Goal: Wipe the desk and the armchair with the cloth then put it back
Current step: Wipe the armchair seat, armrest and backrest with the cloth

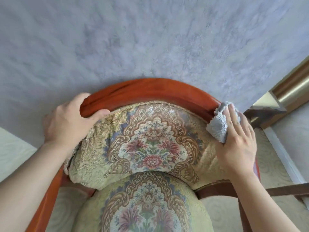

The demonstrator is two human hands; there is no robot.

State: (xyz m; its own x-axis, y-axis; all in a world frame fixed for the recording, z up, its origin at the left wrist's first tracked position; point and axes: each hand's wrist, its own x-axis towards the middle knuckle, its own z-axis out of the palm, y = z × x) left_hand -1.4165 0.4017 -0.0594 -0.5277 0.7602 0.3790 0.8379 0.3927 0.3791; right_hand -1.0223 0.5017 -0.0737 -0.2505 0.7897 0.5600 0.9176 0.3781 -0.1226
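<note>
Right grip (237,139) lay flat, fingers straight, pressing the cloth (219,126) onto the armchair (147,91) rim's right end. Left grip (70,121) curled over the rim's left end, steadying. Best to keep the palm flat and follow the rim's curve. Cloth sat bunched under the right fingers (232,114), against the rim.

The armchair (147,144) stands directly below the camera, its curved top rail (150,91) against the wall (150,39) behind it. The left hand (70,121) grips the rail's left end, thumb on the backrest padding (147,139). At the rail's right end the right hand (237,141) presses the cloth (217,128) against the frame. The seat cushion (143,206) lies below the backrest, nearest the viewer. A wall corner trim (291,86) rises to the right.
</note>
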